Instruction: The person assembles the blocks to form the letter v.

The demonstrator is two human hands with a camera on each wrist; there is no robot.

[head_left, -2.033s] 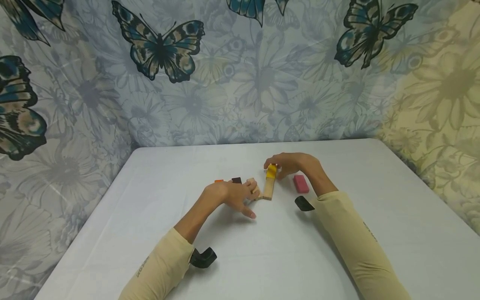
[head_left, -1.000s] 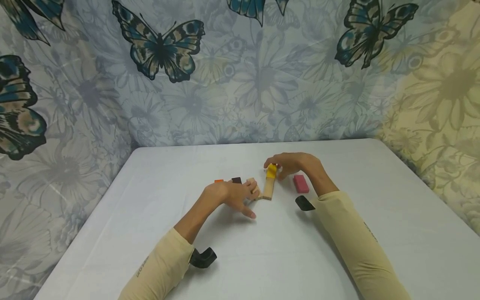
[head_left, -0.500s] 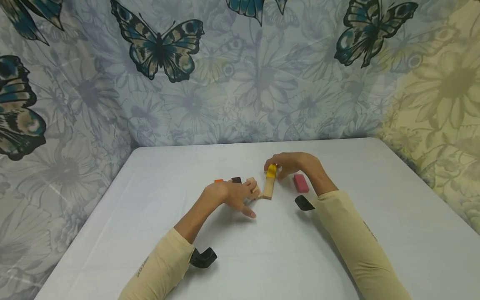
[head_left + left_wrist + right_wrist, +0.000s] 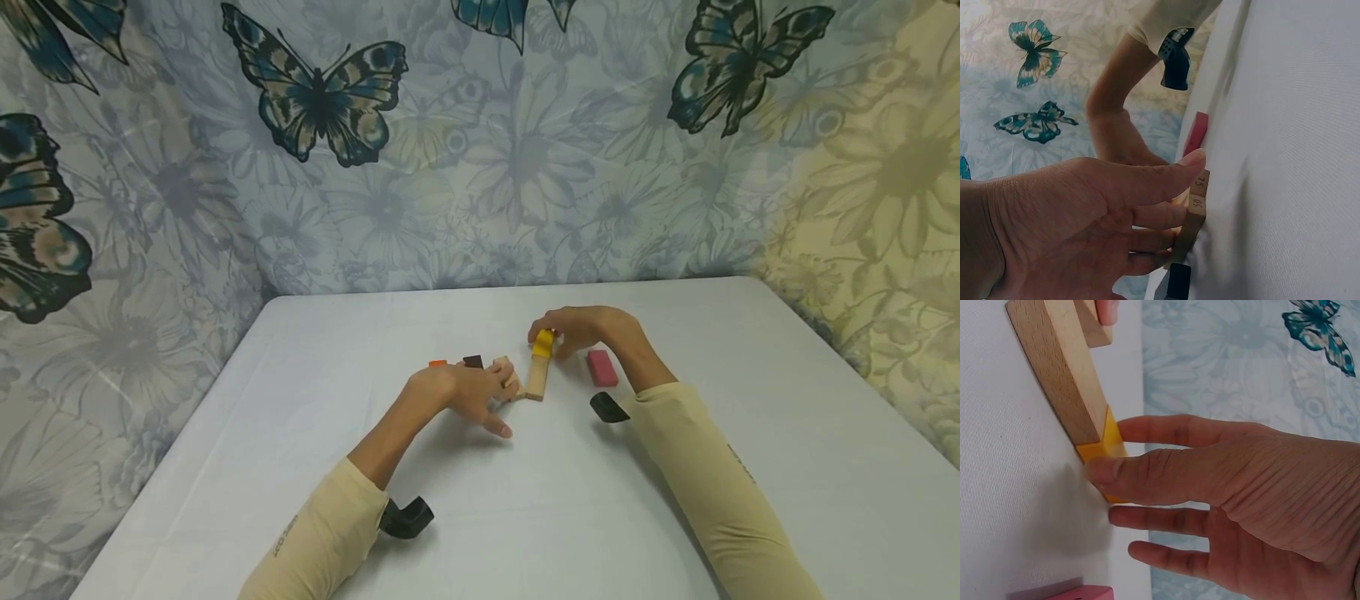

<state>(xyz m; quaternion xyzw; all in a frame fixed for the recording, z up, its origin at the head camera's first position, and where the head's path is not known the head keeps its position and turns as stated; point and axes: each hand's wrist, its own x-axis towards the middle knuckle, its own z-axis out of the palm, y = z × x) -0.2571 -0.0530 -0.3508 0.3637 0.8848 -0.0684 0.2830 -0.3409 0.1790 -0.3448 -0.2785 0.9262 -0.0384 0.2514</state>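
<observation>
In the head view my right hand (image 4: 581, 327) pinches a yellow block (image 4: 543, 345) between thumb and index finger. The right wrist view shows that yellow block (image 4: 1096, 452) end to end with a plain wooden block (image 4: 1057, 369) on the white surface; the other fingers extend past it. My left hand (image 4: 468, 392) touches light wooden blocks (image 4: 504, 363) with its fingertips, its thumb held apart. In the left wrist view, small numbers are printed on these wooden blocks (image 4: 1195, 212). Part of the row is hidden behind the left hand.
A pink block (image 4: 602, 367) lies to the right, under the right wrist. Beyond the left hand are a dark block (image 4: 473, 361) and an orange block (image 4: 438, 363). A white-covered table (image 4: 480, 525) meets butterfly-patterned cloth walls at the back and sides.
</observation>
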